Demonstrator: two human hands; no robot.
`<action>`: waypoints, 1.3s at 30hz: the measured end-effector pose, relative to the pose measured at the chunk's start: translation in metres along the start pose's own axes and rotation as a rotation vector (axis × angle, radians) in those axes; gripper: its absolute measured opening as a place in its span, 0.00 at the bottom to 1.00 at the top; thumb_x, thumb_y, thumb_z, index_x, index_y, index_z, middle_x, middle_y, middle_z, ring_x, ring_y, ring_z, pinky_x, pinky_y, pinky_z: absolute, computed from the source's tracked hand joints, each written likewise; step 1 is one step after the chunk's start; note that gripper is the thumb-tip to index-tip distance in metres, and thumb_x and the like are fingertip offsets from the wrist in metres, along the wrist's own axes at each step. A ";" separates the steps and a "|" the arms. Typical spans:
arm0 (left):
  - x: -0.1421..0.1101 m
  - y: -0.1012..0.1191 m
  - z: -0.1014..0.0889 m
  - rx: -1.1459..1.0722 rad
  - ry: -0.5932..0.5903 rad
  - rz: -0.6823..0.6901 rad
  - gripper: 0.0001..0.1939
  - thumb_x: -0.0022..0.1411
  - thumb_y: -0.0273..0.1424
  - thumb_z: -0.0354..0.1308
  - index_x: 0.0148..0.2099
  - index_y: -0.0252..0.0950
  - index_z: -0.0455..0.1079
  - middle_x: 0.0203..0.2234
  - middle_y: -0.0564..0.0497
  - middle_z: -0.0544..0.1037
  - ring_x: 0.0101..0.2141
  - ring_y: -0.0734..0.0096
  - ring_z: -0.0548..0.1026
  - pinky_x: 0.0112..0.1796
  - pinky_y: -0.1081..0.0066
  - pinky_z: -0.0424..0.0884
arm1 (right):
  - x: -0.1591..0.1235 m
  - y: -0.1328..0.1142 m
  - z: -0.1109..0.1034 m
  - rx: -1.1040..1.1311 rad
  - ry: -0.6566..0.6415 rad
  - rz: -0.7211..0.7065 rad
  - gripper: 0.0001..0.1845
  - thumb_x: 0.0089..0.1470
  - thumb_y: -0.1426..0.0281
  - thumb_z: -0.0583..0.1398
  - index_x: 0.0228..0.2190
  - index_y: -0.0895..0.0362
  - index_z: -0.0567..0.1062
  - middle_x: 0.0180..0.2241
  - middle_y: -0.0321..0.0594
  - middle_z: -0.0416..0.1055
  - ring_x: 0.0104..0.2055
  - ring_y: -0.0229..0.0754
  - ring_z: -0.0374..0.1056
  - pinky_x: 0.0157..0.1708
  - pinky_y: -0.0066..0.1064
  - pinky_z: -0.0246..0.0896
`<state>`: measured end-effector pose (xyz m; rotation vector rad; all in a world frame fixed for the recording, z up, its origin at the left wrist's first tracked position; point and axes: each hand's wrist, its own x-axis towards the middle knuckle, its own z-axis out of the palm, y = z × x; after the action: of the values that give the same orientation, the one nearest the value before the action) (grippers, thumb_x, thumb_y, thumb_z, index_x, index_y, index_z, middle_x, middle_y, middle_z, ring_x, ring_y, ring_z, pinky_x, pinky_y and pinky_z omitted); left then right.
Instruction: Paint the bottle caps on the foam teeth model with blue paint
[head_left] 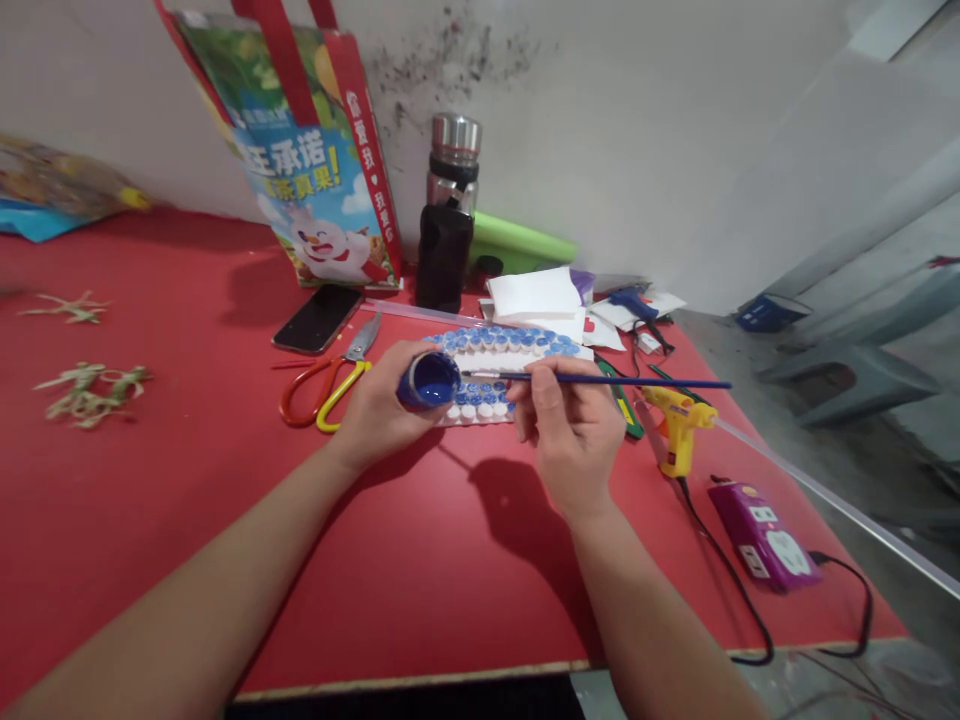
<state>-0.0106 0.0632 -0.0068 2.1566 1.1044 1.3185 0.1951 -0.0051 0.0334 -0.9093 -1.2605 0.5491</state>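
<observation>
My left hand (386, 405) is wrapped round a small jar of blue paint (431, 380), its open mouth tipped toward me. Between the thumb and fingers of my right hand (570, 430) is a thin blue paintbrush (630, 380), held level with its tip pointing left at the jar's rim. Beneath and behind both hands lies a white board with rows of bottle caps (487, 410). Many caps are blue on top; several in the front row are white. My hands and the jar hide part of the board.
Scissors (326, 395) and a phone (319, 318) lie to the left. Behind stand a bottle (454, 160) and a printed bag (315, 180). At right are a yellow glue gun (679, 425), its cord, and a purple box (765, 535). Dried plant pieces (94, 390) lie far left.
</observation>
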 end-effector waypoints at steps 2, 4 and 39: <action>-0.002 0.004 0.000 -0.017 -0.031 0.057 0.27 0.58 0.35 0.71 0.58 0.39 0.71 0.52 0.42 0.82 0.52 0.53 0.81 0.56 0.57 0.78 | -0.006 0.000 0.001 -0.059 -0.047 -0.025 0.07 0.72 0.63 0.62 0.40 0.52 0.76 0.29 0.31 0.76 0.19 0.31 0.66 0.18 0.27 0.63; -0.003 0.007 0.001 -0.036 -0.060 0.100 0.26 0.58 0.32 0.70 0.59 0.40 0.72 0.53 0.42 0.82 0.53 0.53 0.81 0.56 0.56 0.78 | -0.009 -0.001 0.001 -0.151 -0.086 -0.049 0.06 0.72 0.64 0.61 0.40 0.52 0.77 0.30 0.32 0.76 0.20 0.32 0.67 0.21 0.28 0.64; -0.008 0.006 0.007 -0.098 -0.123 0.160 0.31 0.53 0.25 0.68 0.60 0.39 0.71 0.54 0.40 0.81 0.53 0.49 0.82 0.55 0.54 0.78 | -0.004 0.002 0.002 -0.408 -0.173 -0.197 0.07 0.71 0.66 0.63 0.38 0.54 0.77 0.25 0.31 0.75 0.22 0.33 0.67 0.25 0.27 0.61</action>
<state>-0.0038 0.0538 -0.0111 2.2577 0.8178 1.2585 0.1928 -0.0061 0.0294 -1.0746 -1.6352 0.2179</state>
